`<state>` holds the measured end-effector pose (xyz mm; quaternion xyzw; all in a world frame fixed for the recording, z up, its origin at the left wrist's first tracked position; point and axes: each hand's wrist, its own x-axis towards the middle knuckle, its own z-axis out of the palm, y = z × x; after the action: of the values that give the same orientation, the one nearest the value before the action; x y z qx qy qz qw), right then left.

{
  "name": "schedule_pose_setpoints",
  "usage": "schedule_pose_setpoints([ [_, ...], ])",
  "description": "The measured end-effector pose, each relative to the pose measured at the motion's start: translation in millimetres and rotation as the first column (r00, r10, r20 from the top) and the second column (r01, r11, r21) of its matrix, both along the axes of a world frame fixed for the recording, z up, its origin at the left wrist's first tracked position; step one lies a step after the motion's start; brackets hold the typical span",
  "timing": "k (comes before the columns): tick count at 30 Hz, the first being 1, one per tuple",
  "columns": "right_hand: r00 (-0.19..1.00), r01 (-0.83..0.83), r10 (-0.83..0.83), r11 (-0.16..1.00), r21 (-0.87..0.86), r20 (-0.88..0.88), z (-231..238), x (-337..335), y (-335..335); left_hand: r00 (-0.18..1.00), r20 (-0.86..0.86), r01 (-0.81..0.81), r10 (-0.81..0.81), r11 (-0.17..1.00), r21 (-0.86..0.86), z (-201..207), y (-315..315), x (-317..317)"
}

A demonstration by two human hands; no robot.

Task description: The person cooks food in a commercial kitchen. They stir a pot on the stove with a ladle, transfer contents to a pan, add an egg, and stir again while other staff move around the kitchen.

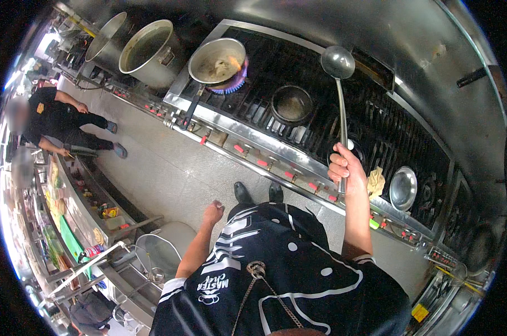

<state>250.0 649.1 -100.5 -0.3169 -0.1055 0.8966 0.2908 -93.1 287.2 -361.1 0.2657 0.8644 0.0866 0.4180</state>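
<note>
My right hand [346, 168] grips the long handle of a steel ladle [338, 63], whose bowl is raised above the black stove range [377, 120]. My left hand [213, 213] hangs closed at my side over the floor, holding nothing. A pan [216, 60] with food sits on a lit burner with blue and orange flame [236, 78] at the left of the range. An empty dark wok ring [291, 104] lies between that pan and the ladle.
Two large steel stock pots [150, 51] stand at the far left. A small steel bowl [403, 187] and a yellow cloth [375, 182] rest at the stove's front right. Another person [60, 120] in black stands left by a cluttered prep counter [80, 213].
</note>
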Motion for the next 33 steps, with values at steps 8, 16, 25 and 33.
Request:
schedule_pose_setpoints([
  [8,0.974,0.027,-0.075,0.975,0.221,0.213,20,7,-4,0.704,-0.491,0.687,-0.514,0.668,0.285,41,171,40],
  [16,0.937,0.102,-0.196,0.945,0.311,0.289,27,52,-33,0.254,-0.365,0.926,-0.896,0.334,-0.175,47,274,48],
  [25,0.919,0.103,-0.194,0.959,0.265,0.344,22,74,-43,0.267,-0.342,0.923,-0.901,0.341,-0.178,33,279,44],
  [33,0.943,0.068,-0.138,0.971,0.229,0.304,21,62,-32,0.209,-0.357,0.943,-0.91,0.285,-0.173,20,277,38],
])
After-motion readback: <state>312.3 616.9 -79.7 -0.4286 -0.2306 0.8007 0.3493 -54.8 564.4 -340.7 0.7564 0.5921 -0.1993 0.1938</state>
